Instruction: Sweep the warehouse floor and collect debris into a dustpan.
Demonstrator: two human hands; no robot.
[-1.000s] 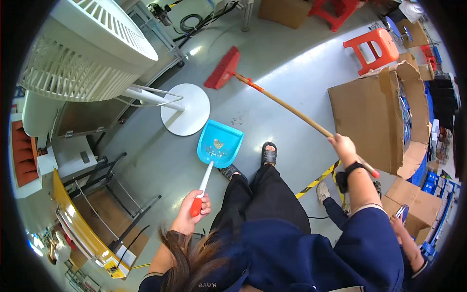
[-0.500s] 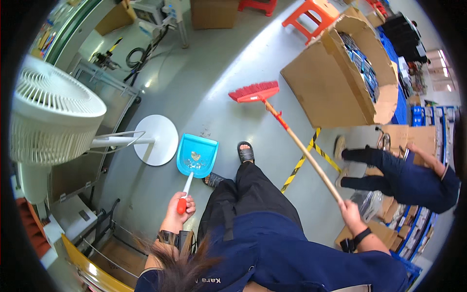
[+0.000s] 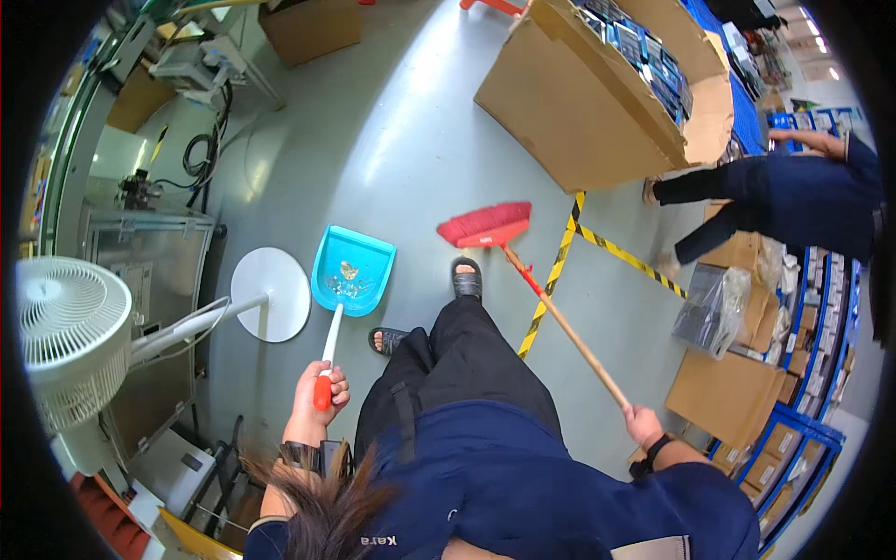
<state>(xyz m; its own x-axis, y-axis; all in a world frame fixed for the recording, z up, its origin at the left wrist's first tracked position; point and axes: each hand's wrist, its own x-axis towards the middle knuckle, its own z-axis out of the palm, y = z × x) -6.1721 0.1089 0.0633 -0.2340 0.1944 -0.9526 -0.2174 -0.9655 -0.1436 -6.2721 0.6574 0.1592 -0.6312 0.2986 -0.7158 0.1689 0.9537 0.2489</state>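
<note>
Our left hand [image 3: 315,390] grips the blue dustpan [image 3: 352,271]; our right hand [image 3: 642,425] clasps the red broom [image 3: 487,225], which has swung nearer the pan, so sweeping continues.

A white pedestal fan [image 3: 70,331] is seen at the left, its round base [image 3: 271,294] resting on the grey floor [image 3: 392,149], with a metal cabinet [image 3: 149,252] behind it. A large open cardboard box [image 3: 579,103] is set at the top, just beside yellow-and-black floor tape [image 3: 560,257], and a smaller cardboard box [image 3: 303,28] is placed near the upper edge. At the right, another person in dark blue clothes [image 3: 784,196] is seen near blue shelves [image 3: 821,327], with a clear plastic bag [image 3: 714,308] and further flat cardboard boxes [image 3: 723,397] lying below.
</note>
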